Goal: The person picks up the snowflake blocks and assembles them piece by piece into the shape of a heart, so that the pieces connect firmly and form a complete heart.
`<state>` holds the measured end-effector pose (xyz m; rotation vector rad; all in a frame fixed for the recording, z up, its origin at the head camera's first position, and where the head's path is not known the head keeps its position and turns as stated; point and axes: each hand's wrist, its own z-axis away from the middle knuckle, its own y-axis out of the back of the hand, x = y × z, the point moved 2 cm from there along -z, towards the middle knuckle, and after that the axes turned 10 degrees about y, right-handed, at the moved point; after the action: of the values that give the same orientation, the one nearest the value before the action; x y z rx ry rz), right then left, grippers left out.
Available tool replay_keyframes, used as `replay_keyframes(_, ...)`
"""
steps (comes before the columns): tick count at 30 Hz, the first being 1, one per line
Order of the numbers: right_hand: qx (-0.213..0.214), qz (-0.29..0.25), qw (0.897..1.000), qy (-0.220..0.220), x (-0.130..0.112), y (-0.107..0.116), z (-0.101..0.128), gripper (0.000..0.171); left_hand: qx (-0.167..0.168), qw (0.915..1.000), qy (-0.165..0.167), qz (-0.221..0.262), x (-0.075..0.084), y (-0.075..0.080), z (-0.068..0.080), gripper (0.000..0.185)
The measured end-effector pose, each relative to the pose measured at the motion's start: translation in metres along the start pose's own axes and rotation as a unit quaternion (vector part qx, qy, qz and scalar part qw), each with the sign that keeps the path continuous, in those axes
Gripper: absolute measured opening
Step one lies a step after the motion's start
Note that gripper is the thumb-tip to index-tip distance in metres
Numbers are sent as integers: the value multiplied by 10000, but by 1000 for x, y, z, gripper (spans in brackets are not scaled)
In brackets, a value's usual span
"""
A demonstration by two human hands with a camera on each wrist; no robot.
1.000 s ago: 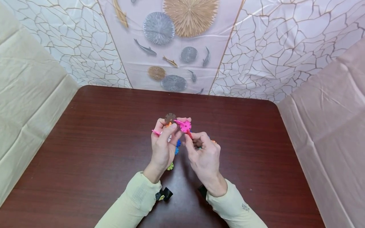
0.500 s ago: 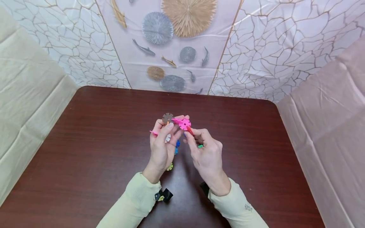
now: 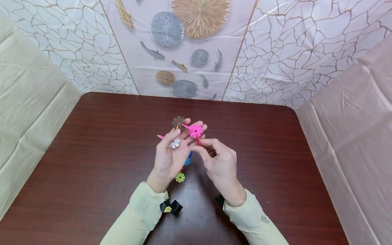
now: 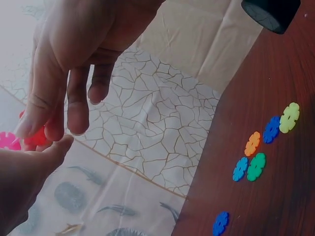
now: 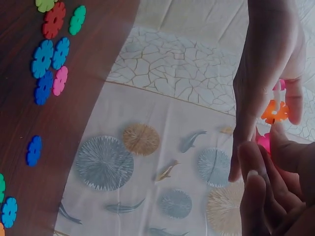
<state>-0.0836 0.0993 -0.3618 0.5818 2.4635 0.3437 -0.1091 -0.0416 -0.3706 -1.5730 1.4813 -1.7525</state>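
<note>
My left hand (image 3: 179, 144) holds up a small cluster of joined snowflake discs above the dark wooden table (image 3: 92, 136). The cluster has a brown disc (image 3: 178, 121), a white disc (image 3: 175, 143), a pink disc (image 3: 195, 130) and an orange disc (image 5: 274, 112). My right hand (image 3: 200, 147) pinches a red disc (image 3: 198, 141) just under the pink one, against the cluster. In the left wrist view the red disc (image 4: 35, 138) shows between the right hand's fingertips. The joints between the discs are hidden by fingers.
Loose discs lie on the table under the hands: a yellow-green disc (image 3: 180, 177) and a blue disc (image 3: 187, 161). The wrist views show more, including a red disc (image 5: 53, 19), a green disc (image 4: 256, 166) and an orange disc (image 4: 253, 143). Draped sheets wall the table on three sides.
Both hands drifted slightly away from me with the cluster. My left hand turned, so the white disc shows more. The right hand kept its pinch on the red disc.
</note>
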Motion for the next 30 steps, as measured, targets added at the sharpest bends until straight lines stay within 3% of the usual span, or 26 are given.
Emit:
replay_keyframes(6,-431,-42,9991,-34,-2,2,0,25,126,9996,34,-250,3,3,0,38)
replay_keyframes(14,-284,-219,9991,224,6,11,-3,28,143,9963,-74,-846,3,0,1,36)
replay_keyframes(16,-531,-154,9985,7,12,19,-3,30,232,9959,-97,-863,5,0,1,34)
replay_keyframes(18,-1069,64,9923,-619,23,27,-2,29,332,9958,-110,-851,9,2,2,34)
replay_keyframes(20,-1895,471,9701,-1440,38,37,3,27,400,9958,-128,-815,13,3,2,35)
replay_keyframes(21,-2442,783,9496,-1805,46,40,7,29,430,9959,-128,-790,14,4,3,36)
replay_keyframes(23,-3544,1288,8954,-2369,61,43,18,30,485,9959,-172,-746,17,7,3,36)
replay_keyframes(25,-4419,1598,8465,-2501,74,41,31,32,571,9953,-221,-746,19,8,4,36)
replay_keyframes(26,-4723,1719,8279,-2488,79,40,37,34,625,9948,-228,-770,20,9,4,36)
replay_keyframes(28,-5048,1805,8082,-2436,87,36,48,33,722,9934,-243,-860,20,10,4,36)
replay_keyframes(30,-5107,1896,8056,-2330,91,34,54,30,810,9916,-269,-972,21,10,4,37)
